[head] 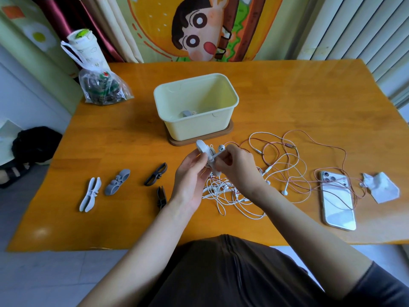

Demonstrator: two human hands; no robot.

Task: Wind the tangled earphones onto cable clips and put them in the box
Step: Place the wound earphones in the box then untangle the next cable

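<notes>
Above the table's middle, my left hand (pixel 190 176) holds a white cable clip (pixel 203 147) with white earphone cable wound round it. My right hand (pixel 238 166) pinches that cable close to a white earbud (pixel 220 148) at the clip. Below and to the right of both hands lies a tangle of white and pink earphones (pixel 274 173). The cream box (pixel 194 127) stands on a brown lid behind my hands, with a grey wound clip (pixel 187 113) inside. Spare clips lie at the left: one white (pixel 90 194), one grey (pixel 117 182), two dark (pixel 155 174).
A white phone (pixel 337 202) lies face down at the right with pink cable across it, next to a crumpled paper (pixel 381 187). A plastic bag (pixel 104 87) and a lidded cup (pixel 85 46) stand at the table's back left. The wooden table (pixel 287 96) fills the view.
</notes>
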